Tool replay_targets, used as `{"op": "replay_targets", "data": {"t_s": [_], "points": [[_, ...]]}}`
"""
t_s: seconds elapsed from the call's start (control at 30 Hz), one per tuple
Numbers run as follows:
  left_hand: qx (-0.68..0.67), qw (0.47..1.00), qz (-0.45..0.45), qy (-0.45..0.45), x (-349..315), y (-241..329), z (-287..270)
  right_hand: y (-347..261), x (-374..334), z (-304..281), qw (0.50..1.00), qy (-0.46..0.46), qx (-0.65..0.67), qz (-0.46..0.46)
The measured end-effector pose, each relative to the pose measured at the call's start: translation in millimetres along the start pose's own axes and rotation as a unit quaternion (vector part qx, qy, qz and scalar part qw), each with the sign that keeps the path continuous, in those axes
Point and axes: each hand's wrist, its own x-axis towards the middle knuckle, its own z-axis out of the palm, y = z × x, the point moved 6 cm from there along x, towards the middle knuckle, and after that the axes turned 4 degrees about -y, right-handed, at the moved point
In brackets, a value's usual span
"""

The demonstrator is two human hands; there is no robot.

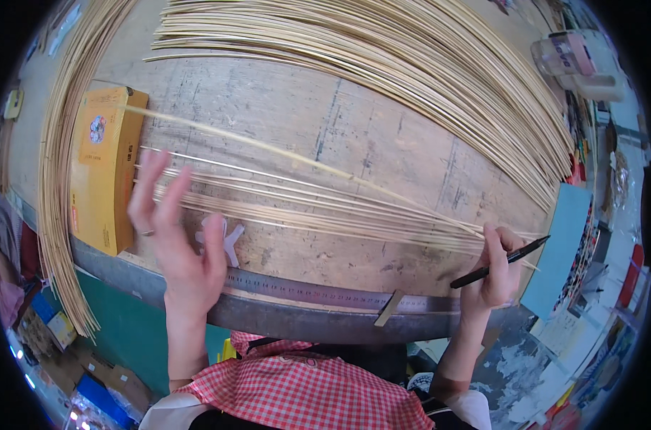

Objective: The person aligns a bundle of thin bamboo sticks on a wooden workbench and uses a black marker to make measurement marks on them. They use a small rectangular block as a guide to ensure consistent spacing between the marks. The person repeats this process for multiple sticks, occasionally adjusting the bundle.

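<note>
My right hand (495, 278) is closed around a black marker pen (476, 276), whose other end sticks out to the right. The same fingers pinch one thin bamboo-like stick (304, 160) near its right end. That stick slants up to the left, its far end blurred over the top of a yellow box (117, 179). Several similar sticks (304, 215) lie side by side on the table beneath it. My left hand (189, 251) hovers beside the yellow box, palm down and fingers spread, holding nothing. A ring shows on one finger, and some fingers are smeared by motion.
A large bundle of sticks (383, 64) covers the far side, and another bundle (62, 172) lies left of the yellow box. A metal ruler (304, 290) runs along the near edge. A blue-green block (561, 244) stands at the right, with a plastic jar (566, 54) farther back.
</note>
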Motion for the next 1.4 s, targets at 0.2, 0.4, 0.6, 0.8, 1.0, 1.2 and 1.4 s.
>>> {"op": "replay_targets", "data": {"t_s": [0.2,0.4,0.6,0.8,1.0,1.2,1.4], "points": [[-0.015,0.988,-0.033,0.150,-16,-8,-24,-15,-16,1,0.999,-0.032,0.029,-0.005],[-0.072,0.995,0.059,-0.031,-14,39,1,-16,-9,16,0.995,-0.078,0.054,-0.002],[-0.039,0.985,0.116,-0.120,0,58,17,-22,-15,21,0.993,-0.093,0.078,0.005],[-0.022,0.981,0.139,-0.133,16,53,27,-6,-12,20,0.997,-0.032,0.067,0.037],[-0.040,0.986,0.106,-0.122,21,49,38,2,-11,22,0.997,-0.028,0.040,0.060],[-0.048,0.989,0.082,-0.115,22,44,42,8,-13,22,0.995,0.020,0.055,0.080],[-0.065,0.990,0.067,-0.109,22,43,43,7,-12,25,0.995,-0.005,0.052,0.085]]}}
